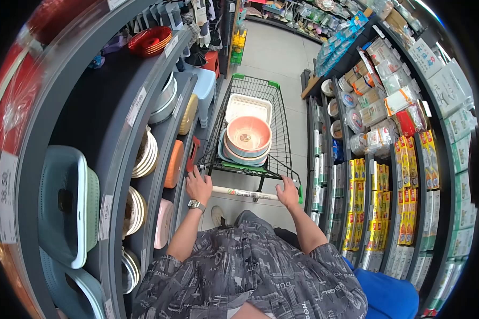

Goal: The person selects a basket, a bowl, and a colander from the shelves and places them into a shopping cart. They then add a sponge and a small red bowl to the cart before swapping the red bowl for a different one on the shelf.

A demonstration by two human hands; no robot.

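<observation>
My left hand (199,186) rests at the left end of the cart handle (245,193), its fingers stretched forward and apart. At the handle's right end lies my right hand (287,193), its fingers also extended and spread. The black wire shopping cart (286,133) with green corners is in front of me. Inside it, a pink-orange bowl (248,133) tops a stack of round basins, and a cream rectangular basket (249,108) lies beyond the stack. Light blue items show beneath the basins.
Left shelves hold a green-and-white basin (64,204), stacked cream bowls (146,154) and a blue stool (204,90). Right shelves hold yellow boxes (356,199) and packaged goods (380,101). A tiled aisle (266,53) runs ahead. Blue fabric (386,292) shows at my lower right.
</observation>
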